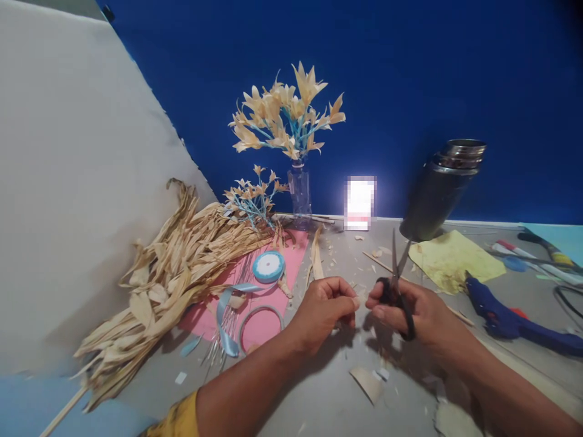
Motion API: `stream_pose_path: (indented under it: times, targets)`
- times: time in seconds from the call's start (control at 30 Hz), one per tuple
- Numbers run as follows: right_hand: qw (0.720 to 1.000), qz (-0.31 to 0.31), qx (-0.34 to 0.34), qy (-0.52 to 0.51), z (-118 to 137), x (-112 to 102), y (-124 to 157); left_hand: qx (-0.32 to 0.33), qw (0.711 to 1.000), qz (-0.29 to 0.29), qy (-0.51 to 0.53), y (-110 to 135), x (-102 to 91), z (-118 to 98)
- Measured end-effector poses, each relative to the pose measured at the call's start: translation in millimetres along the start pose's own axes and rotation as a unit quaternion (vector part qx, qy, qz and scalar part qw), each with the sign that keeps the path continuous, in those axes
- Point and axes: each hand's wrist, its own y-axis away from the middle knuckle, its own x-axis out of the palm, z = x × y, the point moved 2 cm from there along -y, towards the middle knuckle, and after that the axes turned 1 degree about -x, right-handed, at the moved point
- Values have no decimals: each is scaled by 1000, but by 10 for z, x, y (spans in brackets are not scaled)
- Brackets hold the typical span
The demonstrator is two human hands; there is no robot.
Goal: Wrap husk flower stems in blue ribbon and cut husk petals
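Note:
My left hand [325,309] is curled into a pinch over the grey table [328,388], its fingertips closed on a small pale piece that I cannot make out clearly. My right hand [412,309] sits right beside it, fingertips almost touching the left ones, and grips black-handled scissors [397,280] whose blades point up and away, slightly parted. Small pale husk scraps [368,382] lie on the table below both hands.
A pile of dried corn husks [173,273] lies at the left on pink paper [264,303] with a blue ribbon roll [268,266]. A vase of husk flowers [291,133] stands at the back. A metal flask [439,188], yellow cloth [453,258] and blue glue gun [505,315] are at the right.

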Motion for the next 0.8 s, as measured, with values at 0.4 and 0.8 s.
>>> stream_pose_path:
  times: [0.4,0.8]
  targets:
    - [993,-115,-22,-18,99,22,45,-63,976,68,199,-1,75,87]
    - [999,38,5,23,73,8,33,-35,983,31,176,-5,16,-24]
